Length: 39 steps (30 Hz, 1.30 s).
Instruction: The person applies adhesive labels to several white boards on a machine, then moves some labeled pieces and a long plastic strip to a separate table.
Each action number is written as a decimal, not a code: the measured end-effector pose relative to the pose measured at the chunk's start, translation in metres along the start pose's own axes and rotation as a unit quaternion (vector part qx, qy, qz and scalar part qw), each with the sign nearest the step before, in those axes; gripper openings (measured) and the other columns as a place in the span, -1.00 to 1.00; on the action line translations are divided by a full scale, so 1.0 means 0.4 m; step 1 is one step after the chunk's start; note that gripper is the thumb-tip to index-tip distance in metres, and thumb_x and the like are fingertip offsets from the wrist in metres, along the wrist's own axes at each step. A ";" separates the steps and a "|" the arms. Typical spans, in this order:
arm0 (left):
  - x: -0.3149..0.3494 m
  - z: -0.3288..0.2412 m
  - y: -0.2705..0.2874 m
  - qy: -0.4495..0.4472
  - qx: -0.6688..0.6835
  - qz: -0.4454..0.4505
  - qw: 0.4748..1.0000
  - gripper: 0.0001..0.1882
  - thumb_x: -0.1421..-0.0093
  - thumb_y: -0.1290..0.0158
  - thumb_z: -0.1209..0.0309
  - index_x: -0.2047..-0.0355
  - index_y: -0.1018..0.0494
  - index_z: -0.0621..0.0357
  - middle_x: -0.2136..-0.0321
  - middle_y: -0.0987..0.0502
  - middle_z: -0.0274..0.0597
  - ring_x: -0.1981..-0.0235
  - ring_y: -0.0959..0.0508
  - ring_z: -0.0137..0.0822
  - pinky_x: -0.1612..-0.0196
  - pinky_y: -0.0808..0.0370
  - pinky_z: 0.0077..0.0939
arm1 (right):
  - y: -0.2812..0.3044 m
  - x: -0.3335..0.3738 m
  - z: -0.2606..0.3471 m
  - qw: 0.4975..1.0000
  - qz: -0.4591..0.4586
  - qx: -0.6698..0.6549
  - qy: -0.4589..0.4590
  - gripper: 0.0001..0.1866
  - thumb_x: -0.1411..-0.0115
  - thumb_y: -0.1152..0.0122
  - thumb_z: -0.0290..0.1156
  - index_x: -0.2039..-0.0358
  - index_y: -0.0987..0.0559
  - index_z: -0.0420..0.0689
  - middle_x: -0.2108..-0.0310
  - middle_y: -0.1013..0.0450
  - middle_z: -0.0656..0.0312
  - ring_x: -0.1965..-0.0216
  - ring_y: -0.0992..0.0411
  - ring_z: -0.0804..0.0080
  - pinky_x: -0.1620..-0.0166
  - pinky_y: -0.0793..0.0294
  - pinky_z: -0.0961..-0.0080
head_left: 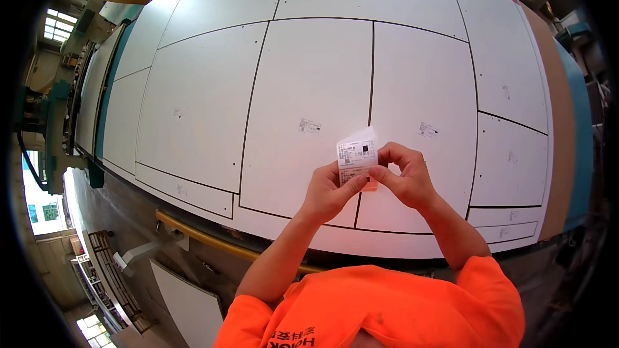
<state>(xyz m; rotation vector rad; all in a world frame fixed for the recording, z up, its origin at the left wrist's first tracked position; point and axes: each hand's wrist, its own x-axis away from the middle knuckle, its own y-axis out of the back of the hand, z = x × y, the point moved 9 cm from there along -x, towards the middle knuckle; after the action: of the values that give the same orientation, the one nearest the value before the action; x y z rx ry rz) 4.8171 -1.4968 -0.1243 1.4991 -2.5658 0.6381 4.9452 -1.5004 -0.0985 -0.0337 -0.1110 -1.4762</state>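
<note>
Both hands up over the near edge of the big white panel sheet [309, 90], just right of its middle. Left hand [329, 190] grips a small stack of white printed labels [356, 154] from below, thumb across the face of the stack. Right hand [403, 177] pinches the stack's right edge between thumb and forefinger, other fingers curled in. Labels are held upright-ish, tilted a bit, printed face toward the camera; a pinkish backing strip [370, 185] shows at the stack's lower right. The labels are in the air above the sheet, not touching it as far as I can tell.

Sheet is cut into rectangular panels by thin dark routed lines [372, 71]. Two panels past the hands each carry a small stuck-on label: one [309, 125] left of the hands, one [427, 130] to the right. More tiny marks on panels further out, too small to read as labels or not.

Brown board edge [558, 96] and teal machine bed [580, 135] run along the sheet's right side. Yellow rail [206, 237] runs below the near edge at left. Orange shirt [387, 309] fills the bottom of the view.
</note>
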 end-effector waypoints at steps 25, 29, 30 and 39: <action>-0.153 0.188 0.107 0.148 -0.088 0.053 0.984 -0.67 -0.12 -0.07 0.40 0.12 -0.40 0.29 0.37 -0.52 -0.27 0.37 -0.49 -0.52 0.32 -0.45 -0.59 | 0.114 -0.333 -0.165 0.957 0.123 -0.237 -0.113 -0.91 -0.02 -0.24 -0.51 0.46 -0.51 -0.23 0.34 -0.51 0.12 0.28 -0.44 0.45 0.13 -0.41 0.43; -0.086 0.223 0.152 0.199 -0.068 0.047 0.977 -0.67 -0.12 -0.07 0.43 0.10 -0.39 0.29 0.33 -0.54 -0.22 0.34 -0.51 -0.49 0.30 -0.47 -0.56 | 0.356 -0.501 -0.146 0.982 -0.131 -0.133 0.028 -0.91 -0.06 -0.18 -0.51 0.47 -0.48 -0.26 0.34 -0.50 0.14 0.30 -0.44 0.47 0.16 -0.41 0.50; -0.075 0.236 0.161 0.186 -0.045 0.044 0.981 -0.69 -0.12 -0.06 0.47 0.11 -0.40 0.30 0.31 -0.54 -0.20 0.30 -0.52 -0.47 0.28 -0.50 -0.53 | 0.418 -0.532 -0.144 0.975 -0.198 -0.074 0.071 -0.91 -0.07 -0.16 -0.51 0.47 -0.48 -0.26 0.34 -0.50 0.14 0.30 -0.44 0.48 0.16 -0.41 0.52; -0.040 0.197 0.228 0.200 -0.008 -0.047 0.979 -0.73 -0.12 -0.08 0.49 0.17 -0.42 0.36 0.34 -0.54 -0.17 0.35 -0.54 -0.44 0.30 -0.55 -0.54 | 0.558 -0.786 -0.069 0.732 -0.364 0.479 0.320 -0.96 0.03 -0.15 -0.52 0.53 -0.48 -0.10 0.47 -0.50 0.27 0.48 -0.46 0.28 0.42 -0.45 0.48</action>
<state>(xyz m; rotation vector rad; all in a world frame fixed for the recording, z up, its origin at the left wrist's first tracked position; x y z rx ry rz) 4.7571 -1.4770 -0.2282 1.3171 -2.1797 0.8089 5.1401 -1.1702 -0.1459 1.5145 -0.3370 -1.9509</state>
